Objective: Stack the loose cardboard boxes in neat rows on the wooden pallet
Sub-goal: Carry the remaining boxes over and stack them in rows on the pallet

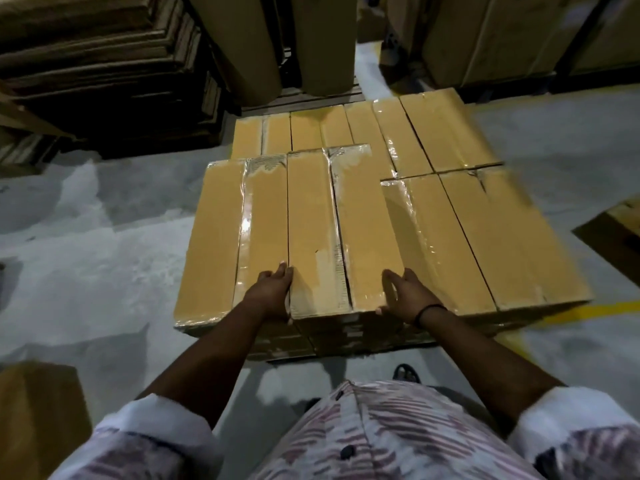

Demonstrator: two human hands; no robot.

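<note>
Box (343,237) held at its near end between both your hands, on the top layer of the stack.
Your left hand (273,289) grips the near left corner, with its fingers along the seam with the neighbouring box (225,237), which sits flush beside it. Your right hand (405,292) curls round the near right edge (a dark band (429,310) circles that wrist). Both boxes lie lengthwise away from you, one layer above the taped boxes on the right (485,237) and the rear row (346,129). Around the stack is grey concrete floor (104,254), with a yellow line (588,310) at the right. A loose carton (34,417) sits at your lower left, flat cardboard sheets (86,64) are piled far left, and upright cardboard rolls (322,39) stand behind.
</note>
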